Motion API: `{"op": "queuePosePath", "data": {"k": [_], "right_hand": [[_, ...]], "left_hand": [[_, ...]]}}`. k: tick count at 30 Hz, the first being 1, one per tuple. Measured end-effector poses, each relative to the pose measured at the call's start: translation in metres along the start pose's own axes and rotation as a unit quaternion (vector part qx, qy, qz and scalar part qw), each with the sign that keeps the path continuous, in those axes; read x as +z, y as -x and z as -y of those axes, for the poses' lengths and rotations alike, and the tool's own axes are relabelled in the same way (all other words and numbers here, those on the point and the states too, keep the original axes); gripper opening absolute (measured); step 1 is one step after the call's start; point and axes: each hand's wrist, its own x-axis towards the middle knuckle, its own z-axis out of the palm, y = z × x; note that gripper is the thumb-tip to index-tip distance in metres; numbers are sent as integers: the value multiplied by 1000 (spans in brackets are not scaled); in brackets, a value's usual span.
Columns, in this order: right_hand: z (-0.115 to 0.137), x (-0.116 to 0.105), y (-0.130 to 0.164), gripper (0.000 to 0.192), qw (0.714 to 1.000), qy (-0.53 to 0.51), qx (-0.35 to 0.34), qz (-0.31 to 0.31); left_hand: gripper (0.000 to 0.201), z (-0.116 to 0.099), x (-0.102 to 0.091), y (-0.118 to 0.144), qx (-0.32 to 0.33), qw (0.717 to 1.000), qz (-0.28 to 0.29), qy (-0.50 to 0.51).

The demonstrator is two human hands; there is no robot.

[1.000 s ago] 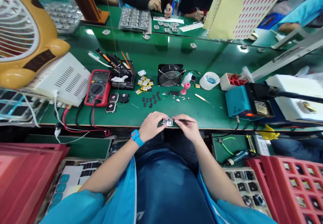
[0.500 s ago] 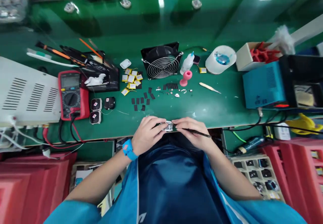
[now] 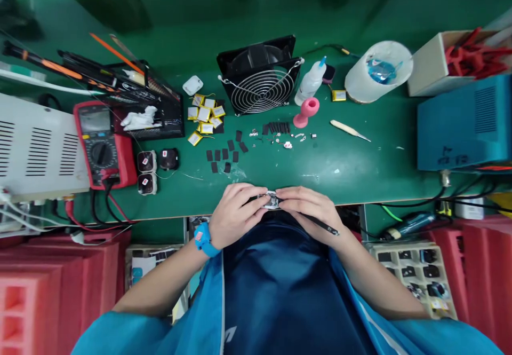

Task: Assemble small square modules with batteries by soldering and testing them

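Observation:
A small silver-framed electronic part [image 3: 272,200] is pinched between both hands at the near edge of the green bench [image 3: 360,163]. My left hand [image 3: 236,213], with a blue wristband, grips its left side. My right hand [image 3: 312,211] holds its right side together with thin black tweezers [image 3: 326,227], whose handle sticks out to the right. Just beyond the hands lie small black pads [image 3: 224,155], tiny loose parts [image 3: 286,140] and several yellow-edged battery cells [image 3: 206,117].
A red multimeter [image 3: 100,144] and a white vented box [image 3: 36,147] stand at left, a small black fan [image 3: 260,75] at centre back. A glue bottle [image 3: 310,81], a tape roll [image 3: 378,72] and a blue unit [image 3: 464,123] sit at right. Red crates [image 3: 48,285] flank my lap.
The view has tilted down and closer to the bench; the people across the table are out of frame. Both hands stay on the small part, and the tweezers' handle now points down to the right.

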Motion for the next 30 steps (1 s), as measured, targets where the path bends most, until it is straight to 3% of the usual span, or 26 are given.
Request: {"op": "queuePosePath", "data": {"k": [7,13,16,17,19,21,23,25,27,30], "right_hand": [[4,4,1,31,996,-7,17,-86],[6,1,1,22,997,-43,43,-47],[5,-9,-3,10,988,-60,110,-87],[5,-17,-5,16,984,-45,143,-96],[4,-36,-8,35,977,46,196,-71],[3,-57,-10,48,955,200,217,0],[1,-75,-12,50,908,348,226,61],[-2,-87,-17,48,864,444,229,70],[-8,-93,-28,42,858,470,206,16],[-23,-99,-60,27,903,384,154,-114]], "left_hand": [[26,0,0,2,-9,1000,5,8],[25,0,1,2,-11,1000,-2,5],[22,-1,1,1,-7,1000,-12,2],[23,-1,1,1,-8,1000,-15,2],[24,-2,1,0,-10,1000,-19,0],[26,-2,1,0,-11,1000,-22,-5],[26,-3,1,1,-10,1000,-26,-12],[24,-3,2,2,-9,999,-27,-18],[22,-4,2,3,-7,999,-29,-24],[21,-4,4,3,-8,999,-37,-26]]}}
